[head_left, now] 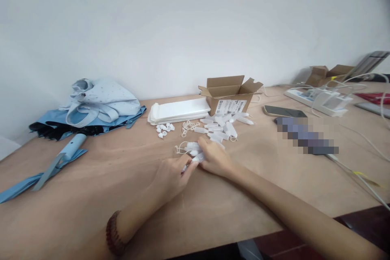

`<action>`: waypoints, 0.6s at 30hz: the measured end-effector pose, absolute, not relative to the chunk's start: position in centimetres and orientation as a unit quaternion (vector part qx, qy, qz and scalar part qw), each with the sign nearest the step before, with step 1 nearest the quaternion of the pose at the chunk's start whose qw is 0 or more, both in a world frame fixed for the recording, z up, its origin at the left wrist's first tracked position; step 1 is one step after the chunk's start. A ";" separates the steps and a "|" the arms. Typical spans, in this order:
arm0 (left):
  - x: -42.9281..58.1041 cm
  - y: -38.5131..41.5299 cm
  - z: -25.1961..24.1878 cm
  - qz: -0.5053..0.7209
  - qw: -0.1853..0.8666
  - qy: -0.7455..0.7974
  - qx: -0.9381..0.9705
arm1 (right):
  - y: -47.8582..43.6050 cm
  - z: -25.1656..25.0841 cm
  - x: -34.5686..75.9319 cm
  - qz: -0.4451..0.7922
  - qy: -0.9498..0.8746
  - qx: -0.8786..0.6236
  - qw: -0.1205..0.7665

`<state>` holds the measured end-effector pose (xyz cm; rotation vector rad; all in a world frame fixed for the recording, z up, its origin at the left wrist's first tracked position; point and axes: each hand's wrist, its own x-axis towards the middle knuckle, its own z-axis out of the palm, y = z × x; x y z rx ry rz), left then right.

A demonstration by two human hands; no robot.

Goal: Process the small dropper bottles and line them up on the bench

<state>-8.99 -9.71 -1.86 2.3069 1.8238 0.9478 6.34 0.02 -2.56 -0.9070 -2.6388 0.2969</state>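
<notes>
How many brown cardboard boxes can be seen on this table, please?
2. One brown cardboard box stands behind the translucent bottles, near the wall; the other box is at the far right, behind the white power strip. More may be hidden there.

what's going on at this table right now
A person's left hand and right hand meet over the table, holding a small translucent container between them. More whitish containers lie beyond, with small white pieces to the left. An open cardboard box and a flat white stack are farther back.
</notes>
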 end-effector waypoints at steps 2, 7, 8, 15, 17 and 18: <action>-8.7 -9.5 -1.5 0.314 0.187 0.630 0.685 | 0.0 -2.5 6.3 0.107 -0.928 -0.315 0.169; -9.0 -8.8 -1.5 0.345 0.397 0.631 0.570 | 0.0 -2.6 6.0 0.111 -0.923 -0.323 0.178; -9.0 -8.7 -1.6 0.357 0.386 0.632 0.569 | 0.0 -2.6 6.0 0.109 -0.924 -0.322 0.177; -8.8 -8.6 -1.2 0.374 0.476 0.616 0.505 | -0.1 -2.3 5.9 0.097 -0.923 -0.334 0.164; -8.8 -8.6 -1.0 0.353 0.519 0.621 0.469 | -0.2 -2.2 5.9 0.093 -0.925 -0.333 0.160; -8.8 -8.6 -0.8 0.342 0.532 0.625 0.457 | -0.2 -2.2 5.8 0.093 -0.925 -0.332 0.158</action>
